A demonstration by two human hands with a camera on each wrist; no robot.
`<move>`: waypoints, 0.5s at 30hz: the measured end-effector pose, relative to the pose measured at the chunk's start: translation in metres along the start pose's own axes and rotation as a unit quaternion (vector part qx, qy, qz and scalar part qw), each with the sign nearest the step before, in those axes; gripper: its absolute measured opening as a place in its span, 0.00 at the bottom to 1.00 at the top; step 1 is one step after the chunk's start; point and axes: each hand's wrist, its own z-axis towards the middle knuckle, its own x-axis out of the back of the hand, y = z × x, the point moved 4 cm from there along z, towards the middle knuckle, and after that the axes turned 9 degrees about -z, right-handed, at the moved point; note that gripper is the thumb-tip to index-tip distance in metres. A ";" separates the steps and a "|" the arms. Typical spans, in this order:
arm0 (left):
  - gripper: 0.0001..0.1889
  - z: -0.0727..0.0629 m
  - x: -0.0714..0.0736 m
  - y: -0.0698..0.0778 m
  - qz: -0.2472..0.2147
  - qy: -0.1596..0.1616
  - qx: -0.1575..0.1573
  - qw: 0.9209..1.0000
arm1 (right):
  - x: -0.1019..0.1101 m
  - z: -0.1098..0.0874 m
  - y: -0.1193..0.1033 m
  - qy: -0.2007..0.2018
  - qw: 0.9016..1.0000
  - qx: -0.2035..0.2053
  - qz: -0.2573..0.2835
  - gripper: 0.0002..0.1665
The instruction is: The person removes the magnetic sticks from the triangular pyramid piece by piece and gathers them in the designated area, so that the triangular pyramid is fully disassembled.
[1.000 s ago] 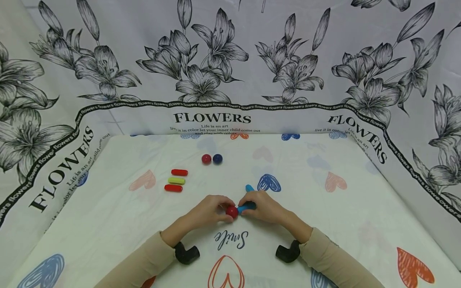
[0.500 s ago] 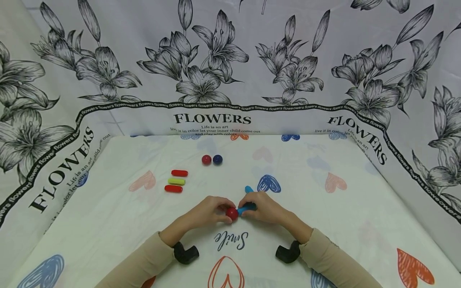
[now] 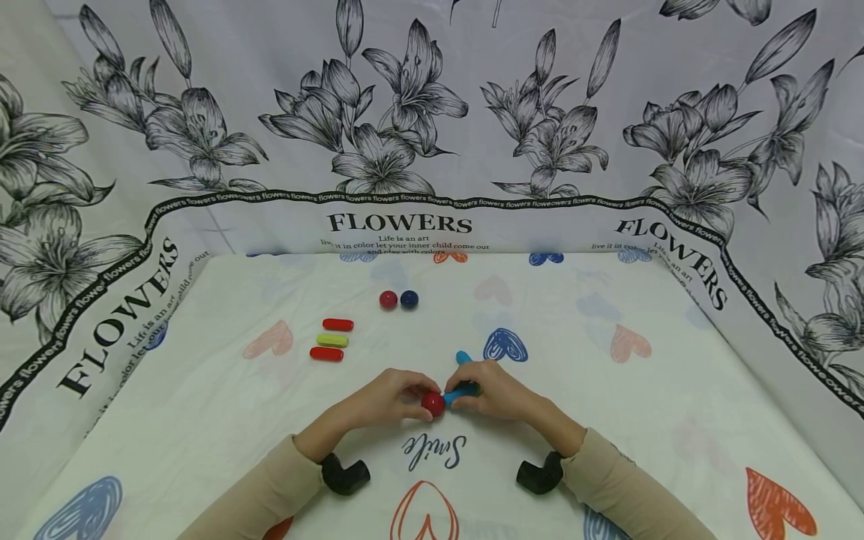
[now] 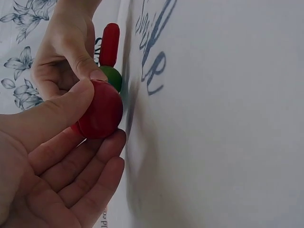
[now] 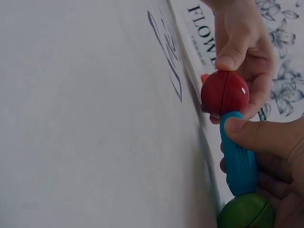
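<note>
My left hand [image 3: 388, 399] pinches a glossy red ball [image 3: 433, 404] between thumb and fingertips. My right hand [image 3: 496, 388] grips a blue rod [image 5: 239, 154], thumb along its side. One end of this rod meets the red ball. At its other end sits a green ball [image 5: 247, 212], mostly covered by the right hand in the head view. A red rod [image 4: 109, 45] stands out beyond the green ball in the left wrist view. Past the right fingers, another blue rod end [image 3: 463, 358] shows in the head view.
Further back lie a red ball [image 3: 388, 300] and a dark blue ball [image 3: 409, 300] side by side. Left of centre, two red rods [image 3: 327, 354] flank a yellow-green rod [image 3: 333, 340]. A heart-print cloth [image 3: 675, 420] covers the table; flowered curtains [image 3: 432, 97] surround it.
Both hands keep their hold on the red ball and blue rod. The joined pieces have shifted very slightly left and toward the person; the loose balls and rods stay put.
</note>
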 end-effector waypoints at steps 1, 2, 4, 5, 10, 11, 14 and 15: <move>0.20 0.000 0.000 0.000 0.000 -0.002 -0.004 1.000 | 0.000 0.000 0.000 -0.001 1.000 0.001 0.001 0.11; 0.20 0.000 0.000 0.000 -0.001 -0.003 -0.005 1.000 | 0.001 0.000 0.000 -0.001 1.000 0.001 0.001 0.11; 0.20 0.000 0.001 0.000 -0.003 -0.005 -0.007 1.000 | 0.001 0.000 0.000 -0.002 1.000 0.001 0.002 0.11; 0.20 0.000 0.001 0.000 -0.004 -0.006 -0.009 1.000 | 0.001 0.000 0.000 -0.002 1.000 0.002 0.003 0.11; 0.19 -0.001 0.001 0.001 -0.007 -0.010 -0.013 1.000 | 0.001 0.000 0.000 -0.005 1.000 0.005 0.007 0.11; 0.19 -0.002 0.002 0.001 -0.008 -0.013 -0.013 1.000 | 0.001 0.000 0.000 -0.006 1.000 0.007 0.007 0.11; 0.19 -0.004 0.004 0.001 -0.010 -0.020 -0.010 1.000 | 0.002 0.001 0.002 -0.007 1.000 -0.003 -0.001 0.10; 0.19 -0.005 0.005 0.000 -0.009 -0.020 -0.009 1.000 | 0.003 0.000 0.003 -0.006 1.000 -0.008 -0.003 0.10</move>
